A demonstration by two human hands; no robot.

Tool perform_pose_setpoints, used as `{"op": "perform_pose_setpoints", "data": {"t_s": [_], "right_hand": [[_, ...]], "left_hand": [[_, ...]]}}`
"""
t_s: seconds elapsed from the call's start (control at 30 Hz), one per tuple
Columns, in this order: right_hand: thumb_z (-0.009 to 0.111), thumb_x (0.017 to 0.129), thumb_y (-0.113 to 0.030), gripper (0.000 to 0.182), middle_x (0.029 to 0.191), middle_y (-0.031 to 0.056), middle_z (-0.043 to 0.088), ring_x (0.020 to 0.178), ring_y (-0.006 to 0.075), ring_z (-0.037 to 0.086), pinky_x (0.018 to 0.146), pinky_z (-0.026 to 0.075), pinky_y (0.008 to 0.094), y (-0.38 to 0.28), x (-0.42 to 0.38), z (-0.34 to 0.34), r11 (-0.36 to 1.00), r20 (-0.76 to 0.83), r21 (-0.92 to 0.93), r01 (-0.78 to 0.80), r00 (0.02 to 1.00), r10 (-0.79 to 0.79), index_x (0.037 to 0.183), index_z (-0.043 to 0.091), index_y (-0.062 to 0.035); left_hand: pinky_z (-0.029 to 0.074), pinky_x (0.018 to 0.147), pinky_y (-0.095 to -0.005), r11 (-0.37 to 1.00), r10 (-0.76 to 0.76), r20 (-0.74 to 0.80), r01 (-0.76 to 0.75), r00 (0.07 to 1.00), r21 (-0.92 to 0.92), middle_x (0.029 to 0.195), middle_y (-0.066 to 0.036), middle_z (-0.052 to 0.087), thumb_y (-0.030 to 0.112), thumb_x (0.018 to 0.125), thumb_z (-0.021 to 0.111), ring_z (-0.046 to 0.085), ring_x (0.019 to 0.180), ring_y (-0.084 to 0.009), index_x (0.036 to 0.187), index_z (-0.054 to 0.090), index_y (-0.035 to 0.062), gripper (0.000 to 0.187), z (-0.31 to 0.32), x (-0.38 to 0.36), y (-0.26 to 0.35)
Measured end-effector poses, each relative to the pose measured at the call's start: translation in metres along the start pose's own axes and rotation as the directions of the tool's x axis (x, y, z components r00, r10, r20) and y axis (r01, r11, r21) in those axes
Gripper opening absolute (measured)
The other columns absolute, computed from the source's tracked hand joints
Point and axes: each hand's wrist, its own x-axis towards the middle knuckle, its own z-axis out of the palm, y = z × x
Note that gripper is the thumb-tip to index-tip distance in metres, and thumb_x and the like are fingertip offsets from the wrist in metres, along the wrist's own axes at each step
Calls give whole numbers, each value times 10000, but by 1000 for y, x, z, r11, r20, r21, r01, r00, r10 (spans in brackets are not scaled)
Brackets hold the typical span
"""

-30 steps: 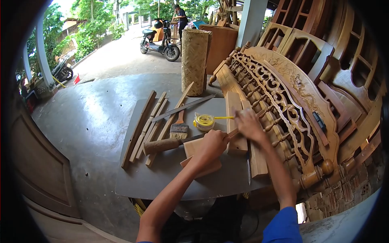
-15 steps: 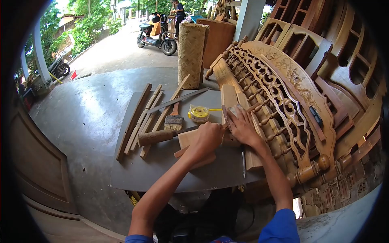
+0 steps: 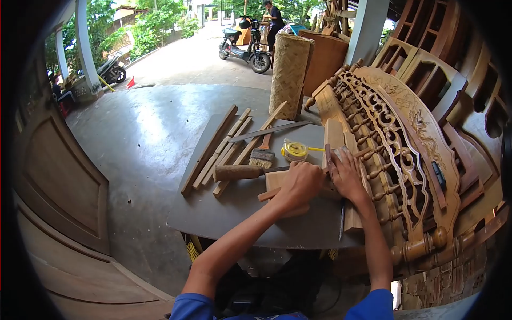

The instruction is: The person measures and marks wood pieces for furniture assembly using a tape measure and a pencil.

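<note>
My left hand (image 3: 304, 181) is closed round a thin wooden piece whose end (image 3: 268, 194) sticks out at its lower left, above a wooden block (image 3: 274, 181). To its right, my right hand (image 3: 346, 173) presses a small dark wooden strip (image 3: 328, 154) near the wooden boards (image 3: 334, 133); its fingers are close together. The mallet-like wooden handle (image 3: 237, 172) lies left of the block. Behind it are a brush (image 3: 262, 156) and a yellow tape measure (image 3: 295, 151). A pencil-like rod (image 3: 342, 220) lies below my right hand.
Several wooden strips (image 3: 208, 150) and a long metal file (image 3: 269, 131) lie on the grey table (image 3: 213, 213). A carved wooden panel (image 3: 397, 138) leans at the right. Behind stand a woven roll (image 3: 289, 74), a scooter (image 3: 245, 52) and a person (image 3: 276, 21).
The view has swung left, so the table and both hands appear farther right. Both hands keep nearly the same places on the wood.
</note>
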Motion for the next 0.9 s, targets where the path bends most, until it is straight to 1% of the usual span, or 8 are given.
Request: {"op": "perform_pose_setpoints", "data": {"t_s": [0.2, 0.3, 0.33, 0.4, 0.5, 0.57, 0.73, 0.9], "right_hand": [[279, 916, -391, 461, 1366, 182, 285, 1298, 317, 205, 1065, 117, 440, -5, -1, -5, 1000, 10, 0, -23, 1000, 23, 1325, 347, -189], [275, 917, -398, 465, 1362, 177, 294, 1297, 311, 208, 1070, 114, 430, -6, -2, -5, 1000, -8, 0, -24, 1000, 24, 1333, 333, -198], [275, 917, -400, 466, 1361, 175, 296, 1298, 308, 206, 1071, 114, 427, -5, -1, -7, 1000, -6, -8, -25, 1000, 25, 1333, 335, -199], [275, 915, -405, 468, 1360, 171, 299, 1300, 302, 203, 1074, 113, 420, -8, -3, -6, 999, 0, -14, -48, 999, 48, 1332, 339, -203], [294, 907, -408, 470, 1364, 165, 296, 1299, 293, 206, 1074, 116, 429, -7, -4, -4, 998, -15, -12, -62, 998, 62, 1329, 348, -206], [303, 905, -403, 472, 1363, 166, 299, 1292, 303, 219, 1070, 124, 439, -6, -3, -4, 998, -11, -27, -53, 999, 53, 1332, 342, -208], [306, 906, -394, 466, 1355, 182, 306, 1285, 322, 228, 1069, 130, 444, -8, -5, -5, 999, -36, 1, -48, 998, 48, 1328, 347, -201], [296, 910, -390, 463, 1353, 191, 306, 1286, 329, 225, 1067, 140, 436, -5, -6, -2, 1000, -46, -20, -19, 999, 18, 1330, 344, -199]], "left_hand": [[441, 699, -396, 1000, -18, 23, 18, 1000, -14, 757, -196, 585, 125, 782, 544, 580, 773, -335, 737, 616, -6, 156, -13, 4, 9], [449, 731, -343, 938, 67, -270, -153, 961, -312, 920, -155, 577, 45, 767, 574, 574, 855, -297, 841, 615, 0, 96, -38, 2, 22], [450, 709, -355, 933, 131, -395, -248, 909, -260, 894, -137, 573, -5, 717, 607, 562, 831, -286, 894, 617, 22, 180, -67, -1, 31], [448, 735, -299, 955, 116, -585, -251, 803, -155, 902, -107, 570, 21, 770, 573, 559, 838, -210, 906, 619, 39, 145, -146, -20, 61], [451, 728, -304, 988, 145, -783, -129, 604, 84, 904, -116, 572, 36, 771, 571, 563, 834, -213, 905, 620, 37, 143, -250, -55, 80], [454, 724, -307, 977, 129, -822, 70, 554, 201, 905, -122, 573, 46, 771, 571, 566, 832, -214, 904, 621, 36, 143, -305, -81, 71], [459, 714, -316, 863, -118, -760, 444, 640, 240, 907, -136, 576, 71, 772, 569, 573, 825, -218, 903, 622, 32, 147, -371, -130, 18], [465, 704, -325, 814, -229, -713, 532, 662, 232, 909, -150, 579, 96, 773, 567, 580, 819, -222, 901, 624, 28, 156, -383, -143, -2]]}}
